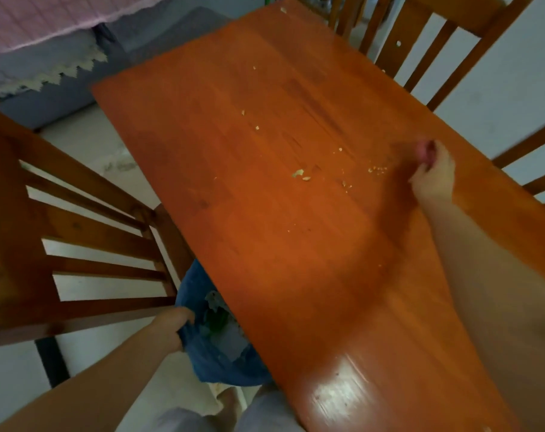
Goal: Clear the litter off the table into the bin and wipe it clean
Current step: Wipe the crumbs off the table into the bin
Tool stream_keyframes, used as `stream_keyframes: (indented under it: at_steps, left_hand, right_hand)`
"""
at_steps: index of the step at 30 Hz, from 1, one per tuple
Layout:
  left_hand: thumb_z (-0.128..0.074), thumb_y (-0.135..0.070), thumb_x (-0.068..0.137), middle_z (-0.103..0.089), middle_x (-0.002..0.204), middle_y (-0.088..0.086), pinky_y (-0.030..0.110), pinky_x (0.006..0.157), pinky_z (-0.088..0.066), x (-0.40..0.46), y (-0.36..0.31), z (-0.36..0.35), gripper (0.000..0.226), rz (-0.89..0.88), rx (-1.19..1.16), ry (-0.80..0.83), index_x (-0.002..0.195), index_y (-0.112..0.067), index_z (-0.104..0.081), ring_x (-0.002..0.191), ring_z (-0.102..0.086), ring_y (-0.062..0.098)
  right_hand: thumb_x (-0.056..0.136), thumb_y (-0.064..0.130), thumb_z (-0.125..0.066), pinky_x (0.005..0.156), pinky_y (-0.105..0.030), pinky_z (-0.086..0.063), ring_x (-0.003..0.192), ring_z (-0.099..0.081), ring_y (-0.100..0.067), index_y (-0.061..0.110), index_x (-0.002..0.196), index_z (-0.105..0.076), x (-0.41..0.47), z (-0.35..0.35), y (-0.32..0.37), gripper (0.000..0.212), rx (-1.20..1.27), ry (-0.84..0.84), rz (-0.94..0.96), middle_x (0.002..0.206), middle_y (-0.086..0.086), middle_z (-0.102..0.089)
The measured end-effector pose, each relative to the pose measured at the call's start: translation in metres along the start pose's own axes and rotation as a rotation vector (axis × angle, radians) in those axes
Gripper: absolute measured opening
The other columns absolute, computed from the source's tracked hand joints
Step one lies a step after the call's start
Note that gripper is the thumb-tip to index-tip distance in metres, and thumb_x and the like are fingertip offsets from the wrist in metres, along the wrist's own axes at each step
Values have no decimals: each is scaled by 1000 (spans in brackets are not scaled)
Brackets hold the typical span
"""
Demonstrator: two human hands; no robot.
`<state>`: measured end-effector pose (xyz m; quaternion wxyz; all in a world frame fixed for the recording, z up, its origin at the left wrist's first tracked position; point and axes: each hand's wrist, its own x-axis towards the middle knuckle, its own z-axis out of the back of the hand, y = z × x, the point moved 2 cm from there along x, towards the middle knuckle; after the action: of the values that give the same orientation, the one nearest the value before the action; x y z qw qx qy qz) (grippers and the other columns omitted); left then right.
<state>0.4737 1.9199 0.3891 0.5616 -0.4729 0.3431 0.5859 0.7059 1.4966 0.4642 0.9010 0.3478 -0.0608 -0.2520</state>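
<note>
Crumbs [300, 174] dot the middle of the table [265, 244], the densest patch just short of the right hand [433, 176], with lone bits trailing toward the table's far end. Only the head view to go on.

Right hand rests on the table near its right edge, fingers curled tight around something pink [425, 149]; blurred, probably a wiping cloth, cannot confirm. Left hand [171, 325] is off the table's left edge, near its close end, pinched shut on the rim of the bin [215, 347], whose blue liner sits partly under the tabletop overhang. Green and pale waste already shows inside.

Judged step: sweeping the crumbs across to the bin. Table is cleared of bulk litter, crumbs remain, wipe not done.

To do it well:
- start from beyond the farthest crumb, not from the dense patch, or strays get left
- press the cloth flat, one long pull toward the bin-side edge, no flicking
- lift the bin rim flush under the table edge before crumbs arrive; a gap there drops them on the floor
- glare patch at the table's near end shows specks, so that area needs a pass too

Chairs [77, 244] stand on both sides of the table; the left one crowds the bin.
</note>
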Motion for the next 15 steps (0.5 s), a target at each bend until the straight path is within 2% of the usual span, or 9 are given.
stream_keyframes:
  at_steps: [2, 5, 8, 9, 11, 13, 15]
  left_hand:
    - [-38, 12, 88, -52, 79, 16, 44, 72, -48, -4, -3, -2, 29, -37, 18, -2, 113, 9, -52, 73, -51, 32]
    - [-42, 10, 88, -52, 79, 12, 47, 91, -49, -5, -7, -4, 41, -91, 102, 1, 129, 10, -47, 77, -53, 30]
    - [-36, 11, 89, -52, 83, 16, 46, 90, -45, 0, -7, -2, 41, -40, 82, 8, 129, 12, -44, 76, -52, 32]
    - [-34, 10, 90, -52, 86, 17, 45, 91, -43, -3, -7, -2, 38, -25, 63, 10, 127, 13, -44, 80, -52, 34]
    - [-30, 8, 94, -52, 97, 21, 43, 99, -40, -12, -10, -4, 34, -21, 61, 15, 125, 13, -43, 107, -52, 37]
    - [-25, 7, 97, -47, 121, 26, 45, 112, -31, -17, -12, -4, 41, -16, 41, 15, 137, 14, -33, 132, -39, 38]
    - [-24, 7, 97, -42, 138, 26, 48, 114, -28, -23, -14, -5, 44, -47, 62, 7, 140, 14, -29, 134, -36, 41]
  right_hand:
    - [94, 8, -35, 109, -46, -36, 128, -43, -32, 19, 143, -29, 20, -18, -2, 51, -88, 119, 7, 148, -9, -31]
    - [94, 4, -33, 118, -38, -15, 140, -23, -28, 16, 141, -35, 6, -45, 13, 48, -113, 232, 181, 151, -10, -28]
    - [90, -2, -35, 119, -39, -10, 142, -21, -27, 17, 137, -41, -32, -65, 32, 51, -80, 336, 381, 150, -9, -32]
    - [89, -3, -37, 119, -41, -12, 141, -23, -27, 17, 136, -44, -46, -71, 34, 51, -71, 374, 428, 149, -8, -34]
    - [86, -5, -40, 119, -42, -14, 140, -26, -25, 16, 133, -48, -78, -77, 34, 52, -51, 443, 487, 146, -7, -39]
    - [84, -6, -43, 119, -43, -14, 139, -28, -20, 17, 130, -51, -115, -78, 32, 53, -17, 499, 539, 144, -6, -43]
    - [82, -7, -44, 119, -43, -14, 136, -27, -11, 18, 128, -53, -152, -79, 30, 54, 23, 554, 574, 142, -4, -45]
